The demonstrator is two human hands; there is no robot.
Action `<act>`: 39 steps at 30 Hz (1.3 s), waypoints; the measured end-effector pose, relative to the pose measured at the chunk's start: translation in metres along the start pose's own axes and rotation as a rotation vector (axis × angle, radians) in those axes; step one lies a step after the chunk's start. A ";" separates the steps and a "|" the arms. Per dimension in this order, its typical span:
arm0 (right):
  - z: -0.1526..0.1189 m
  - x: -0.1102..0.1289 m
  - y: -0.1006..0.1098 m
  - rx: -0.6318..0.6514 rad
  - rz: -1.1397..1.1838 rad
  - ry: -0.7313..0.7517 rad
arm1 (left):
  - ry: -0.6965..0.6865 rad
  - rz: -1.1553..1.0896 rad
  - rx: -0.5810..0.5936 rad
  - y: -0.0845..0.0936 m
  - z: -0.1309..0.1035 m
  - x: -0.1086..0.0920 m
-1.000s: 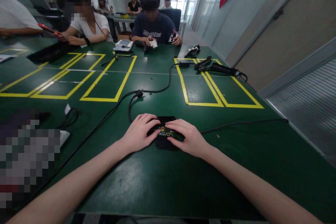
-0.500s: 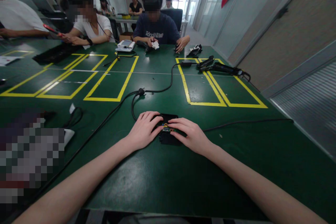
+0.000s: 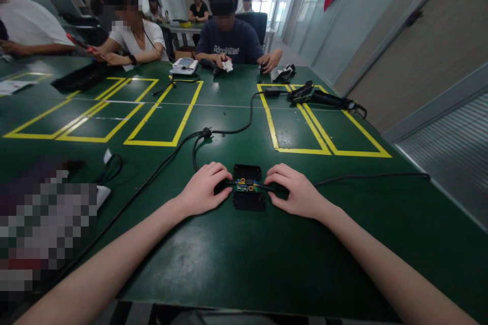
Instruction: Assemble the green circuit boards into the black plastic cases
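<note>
A small green circuit board (image 3: 247, 186) with copper-coloured ring coils lies between my hands. Black plastic case pieces flank it: one half (image 3: 247, 170) on the far side and a ribbed half (image 3: 249, 202) on the near side. My left hand (image 3: 208, 189) pinches the black cable that enters the board's left end. On the other side, my right hand (image 3: 292, 190) has its fingers curled around the black cable (image 3: 268, 187) at the board's right end. Parts of both cables are hidden by my fingers.
A black plug junction (image 3: 206, 133) lies ahead with cords running across the green table (image 3: 183, 259). Yellow tape rectangles mark its far part. Black tool-like devices (image 3: 328, 99) lie at the far right. A co-worker (image 3: 231, 43) sits opposite; a blurred-out item is at left.
Both hands have moved outward off the board, the right one farther, onto the cables at its ends. The board and case halves now show openly.
</note>
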State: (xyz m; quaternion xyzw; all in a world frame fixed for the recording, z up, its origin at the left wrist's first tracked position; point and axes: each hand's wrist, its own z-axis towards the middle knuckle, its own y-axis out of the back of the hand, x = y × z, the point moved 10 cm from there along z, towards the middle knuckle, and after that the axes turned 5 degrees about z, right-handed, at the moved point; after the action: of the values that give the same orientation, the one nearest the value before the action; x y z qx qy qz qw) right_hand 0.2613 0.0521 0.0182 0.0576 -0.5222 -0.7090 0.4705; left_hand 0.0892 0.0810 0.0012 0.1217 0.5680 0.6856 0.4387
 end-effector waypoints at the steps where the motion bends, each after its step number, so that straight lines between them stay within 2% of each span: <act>1: -0.001 -0.002 -0.002 0.026 -0.013 0.000 | -0.009 0.010 0.011 -0.001 0.000 0.001; 7: -0.005 -0.018 -0.005 0.047 -0.019 -0.079 | -0.020 0.035 0.016 -0.003 0.000 0.002; 15: -0.008 -0.021 -0.002 0.020 -0.023 -0.135 | -0.009 0.020 -0.027 0.002 -0.001 0.002; 18: -0.009 -0.015 0.003 0.004 -0.015 -0.118 | -0.037 -0.015 -0.058 0.009 -0.001 -0.004; 22: -0.009 0.003 0.015 -0.051 -0.017 -0.011 | -0.152 -0.066 -0.129 0.024 -0.004 -0.023; 25: -0.009 0.011 0.016 -0.045 0.006 0.035 | -0.188 -0.080 -0.152 0.028 -0.007 -0.029; 27: -0.009 0.009 0.010 0.009 0.024 0.016 | -0.175 -0.097 -0.109 0.023 -0.007 -0.028; 32: -0.011 -0.001 -0.013 0.198 0.038 -0.050 | -0.119 -0.150 0.095 -0.002 -0.006 -0.022; 39: -0.009 -0.008 -0.008 0.129 -0.013 -0.080 | -0.031 -0.049 0.025 0.000 -0.004 -0.012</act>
State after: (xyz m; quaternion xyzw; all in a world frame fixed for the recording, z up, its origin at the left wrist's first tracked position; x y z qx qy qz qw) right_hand 0.2657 0.0519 0.0050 0.0628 -0.5846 -0.6787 0.4402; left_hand 0.0935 0.0694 0.0037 0.1236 0.5726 0.6655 0.4625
